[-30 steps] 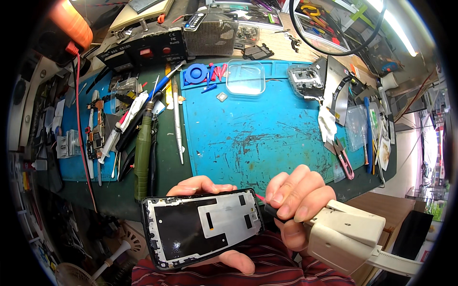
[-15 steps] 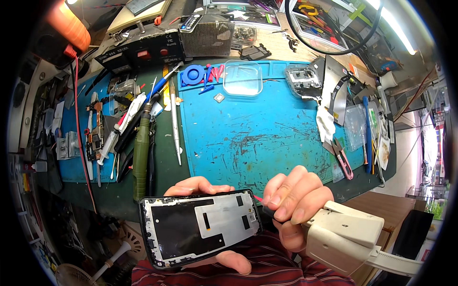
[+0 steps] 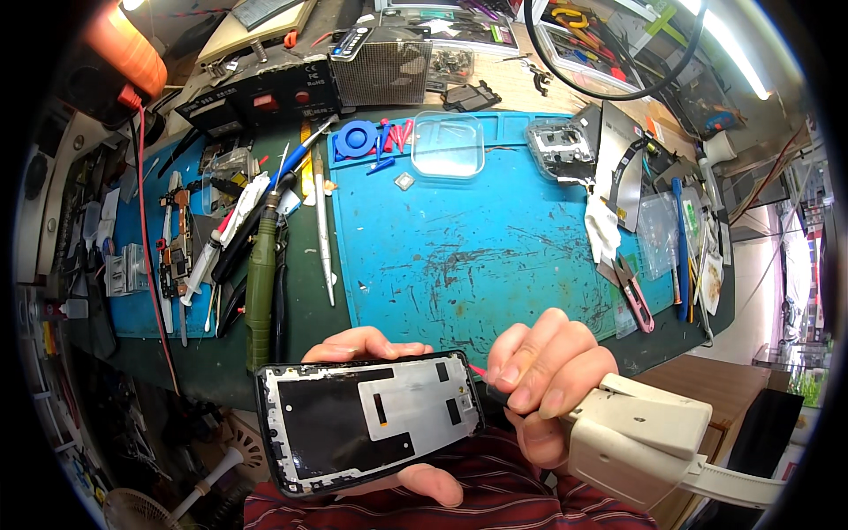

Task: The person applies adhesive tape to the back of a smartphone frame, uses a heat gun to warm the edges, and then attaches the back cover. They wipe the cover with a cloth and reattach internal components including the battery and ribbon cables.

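My left hand [image 3: 367, 342] grips a black-edged phone frame [image 3: 344, 431] from behind, fingers along its far long edge and thumb at its near edge. The inside of the frame faces up, showing a bare silver metal plate and black film patches. Close to its right end, my right hand [image 3: 549, 375] is closed around a slim tool with a dark handle [image 3: 497, 394] and a thin pinkish-red shaft [image 3: 478, 369]. That shaft reaches the frame's right edge; whether it touches there I cannot tell. An off-white plastic device [image 3: 636, 433] with a strap sits at my right wrist.
A scratched blue mat [image 3: 459, 256] lies beyond my hands. On it stand a clear plastic box [image 3: 448, 146] and a blue round holder [image 3: 357, 139]. Scissors with pink handles [image 3: 636, 300] lie at the right; a green tool [image 3: 260, 291], tweezers [image 3: 323, 238] and a syringe [image 3: 201, 265] at the left.
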The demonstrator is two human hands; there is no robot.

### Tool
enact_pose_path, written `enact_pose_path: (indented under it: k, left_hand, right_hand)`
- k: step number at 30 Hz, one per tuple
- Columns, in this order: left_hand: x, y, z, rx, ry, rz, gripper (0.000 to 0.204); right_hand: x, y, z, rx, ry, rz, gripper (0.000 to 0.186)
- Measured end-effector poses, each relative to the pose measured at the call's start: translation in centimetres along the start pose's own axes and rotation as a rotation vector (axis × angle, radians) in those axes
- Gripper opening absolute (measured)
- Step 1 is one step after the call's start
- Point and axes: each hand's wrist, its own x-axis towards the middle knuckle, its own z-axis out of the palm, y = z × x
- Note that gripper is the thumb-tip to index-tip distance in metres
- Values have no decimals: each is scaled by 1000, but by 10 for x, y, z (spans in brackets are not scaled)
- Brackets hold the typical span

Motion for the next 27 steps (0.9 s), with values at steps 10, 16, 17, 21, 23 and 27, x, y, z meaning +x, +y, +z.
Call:
enact_pose_path:
  k: [10, 16, 17, 21, 23, 27]
  left_hand:
    - [2, 3, 7, -17, 79, -20, 131]
    - [1, 6, 10, -38, 103, -48, 130]
    - [1, 6, 9, -33, 91, -54, 130]
    - [-1, 7, 8, -78, 87, -121, 128]
    - [-1, 7, 10, -141, 75, -137, 125]
    - [-2, 9, 14, -191, 122, -161, 123]
  right_hand:
    - [0, -3, 0, -6, 4, 8, 30]
    - [0, -5, -1, 17, 7, 13, 30]
    - [-1, -5, 0, 20, 13, 11, 30]
    - [-2, -6, 1, 21, 32, 9, 30]
    - [-2, -6, 1, 27, 30, 6, 30]
    - [-2, -6, 1, 41, 44, 9, 30]
